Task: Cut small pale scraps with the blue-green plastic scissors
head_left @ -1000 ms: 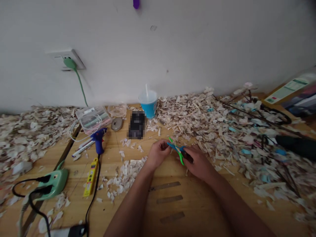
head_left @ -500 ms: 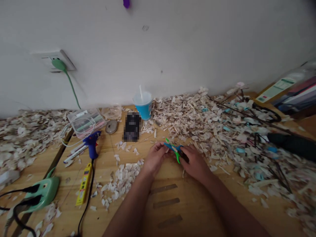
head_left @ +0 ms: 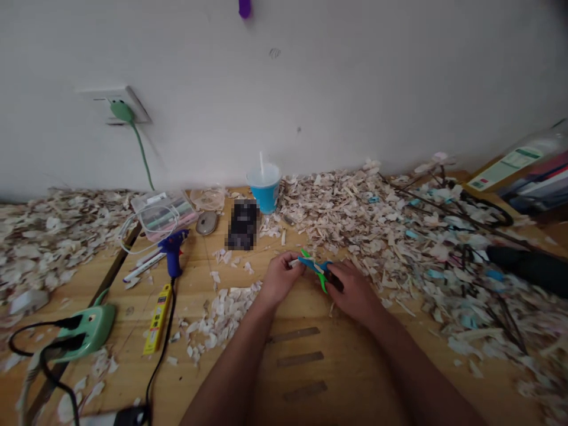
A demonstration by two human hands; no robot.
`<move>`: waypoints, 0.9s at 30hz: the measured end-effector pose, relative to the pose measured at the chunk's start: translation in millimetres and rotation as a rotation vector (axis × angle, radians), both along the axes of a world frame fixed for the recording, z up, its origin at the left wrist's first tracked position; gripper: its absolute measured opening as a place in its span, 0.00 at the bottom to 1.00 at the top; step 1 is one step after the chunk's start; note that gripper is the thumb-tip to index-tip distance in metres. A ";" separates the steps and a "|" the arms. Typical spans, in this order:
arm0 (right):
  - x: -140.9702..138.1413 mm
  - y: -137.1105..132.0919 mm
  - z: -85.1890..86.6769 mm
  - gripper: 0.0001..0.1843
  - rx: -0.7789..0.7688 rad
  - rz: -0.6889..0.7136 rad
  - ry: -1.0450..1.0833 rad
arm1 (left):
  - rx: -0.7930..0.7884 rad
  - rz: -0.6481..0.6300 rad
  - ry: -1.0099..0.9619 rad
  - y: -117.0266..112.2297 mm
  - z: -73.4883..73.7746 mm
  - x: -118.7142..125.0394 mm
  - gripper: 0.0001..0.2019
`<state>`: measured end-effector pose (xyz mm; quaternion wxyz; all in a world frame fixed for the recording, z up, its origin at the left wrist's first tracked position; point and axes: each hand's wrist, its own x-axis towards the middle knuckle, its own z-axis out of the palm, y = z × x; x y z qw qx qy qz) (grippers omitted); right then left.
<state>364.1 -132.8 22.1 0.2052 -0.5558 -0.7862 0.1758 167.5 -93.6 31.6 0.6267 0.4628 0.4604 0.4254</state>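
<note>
While both hands kept almost the same place as half a second earlier, a pale sliver came more clearly into view, apparently pinched by the left hand beside the tips of the scissors, whose handles the right hand gripped; the work at the blades seemed little advanced. On the desk, a flake heap lay left of the scissors, a glue gun farther left, a blue cup beyond them; right of them, a scrap pile might have hampered the right hand
</note>
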 end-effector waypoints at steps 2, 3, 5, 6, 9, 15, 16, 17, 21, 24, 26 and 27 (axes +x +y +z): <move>0.8 -0.7 0.8 0.08 0.004 0.017 -0.009 | 0.044 -0.050 0.065 1.0 4.6 -4.0 0.07; 1.0 -1.0 1.2 0.08 0.007 0.025 -0.016 | 0.068 -0.075 0.093 1.3 6.6 -5.4 0.06; 1.2 -1.4 1.8 0.08 0.016 0.027 -0.035 | 0.102 -0.095 0.131 1.4 9.5 -6.5 0.05; 1.2 -1.5 1.7 0.08 0.022 0.019 -0.040 | 0.100 -0.087 0.129 1.1 10.1 -6.0 0.05; 0.8 -0.9 0.1 0.08 0.042 -0.021 -0.019 | -0.034 -0.004 -0.059 -1.7 8.8 -0.3 0.06; 0.0 0.2 -3.0 0.08 0.036 -0.039 -0.010 | -0.373 0.110 -0.526 -8.8 0.6 14.6 0.14; 0.0 0.1 -2.9 0.08 0.035 -0.034 -0.019 | -0.366 0.123 -0.528 -8.7 -0.3 15.4 0.13; 0.1 0.0 -2.6 0.08 0.037 -0.029 -0.023 | -0.342 0.134 -0.511 -8.2 -0.9 15.5 0.13; 1.7 0.0 -1.1 0.09 0.025 -0.013 -0.037 | -0.145 0.131 -0.244 -3.2 0.4 9.4 0.10; 4.1 0.2 -0.6 0.09 0.006 0.003 -0.056 | -0.004 0.076 -0.018 -0.7 3.7 1.6 0.08; 5.7 0.2 -0.5 0.09 0.005 0.008 -0.067 | 0.067 0.058 0.081 -0.6 5.2 -2.4 0.07; 6.2 0.2 -0.4 0.10 0.005 0.008 -0.073 | 0.097 0.050 0.124 -0.8 5.5 -3.7 0.07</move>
